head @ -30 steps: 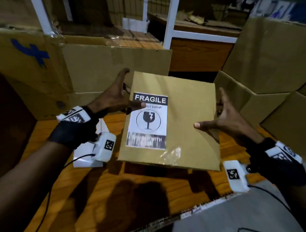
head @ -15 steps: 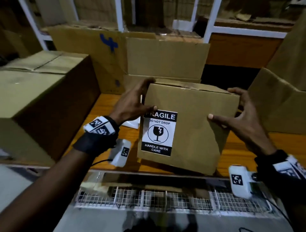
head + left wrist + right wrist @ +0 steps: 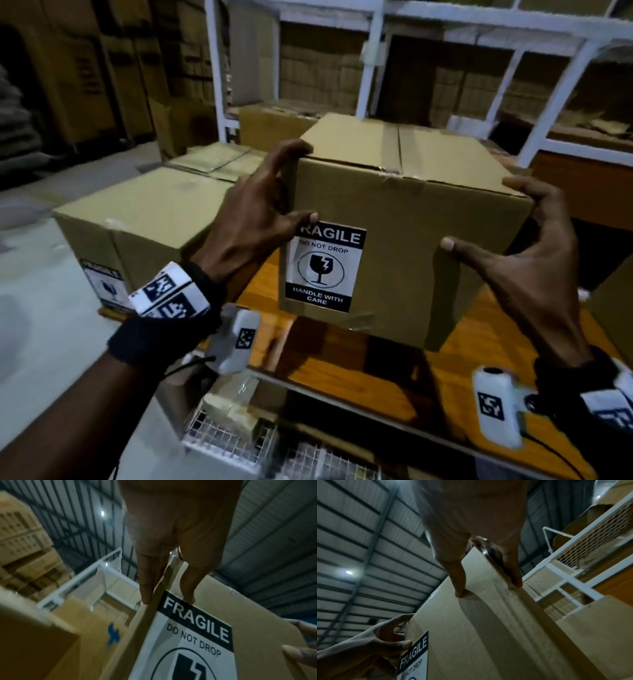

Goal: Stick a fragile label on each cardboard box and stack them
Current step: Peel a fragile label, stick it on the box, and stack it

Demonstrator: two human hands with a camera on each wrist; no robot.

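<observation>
I hold a brown cardboard box [image 3: 404, 240] between both hands, raised above the wooden table [image 3: 376, 377]. Its near face carries a black-and-white fragile label [image 3: 323, 270]. My left hand [image 3: 260, 212] grips the box's left edge, thumb on the label's top-left corner and fingers curled over the top corner. My right hand [image 3: 513, 246] grips the right edge, thumb on the near face and fingers round the far top corner. The left wrist view shows the label [image 3: 188, 635] close up under my fingers [image 3: 145, 585]. The right wrist view shows the box [image 3: 488, 635].
A second cardboard box [image 3: 147, 212] stands low at the left with a fragile label [image 3: 102, 284] on its side. More boxes [image 3: 274, 126] and a white rack frame [image 3: 370, 61] stand behind. A wire mesh basket [image 3: 239, 445] lies below the table edge.
The box has come up off the table and turned so its labelled face points at me. My view has swung left, bringing the second labelled box into sight. Both hands keep their hold.
</observation>
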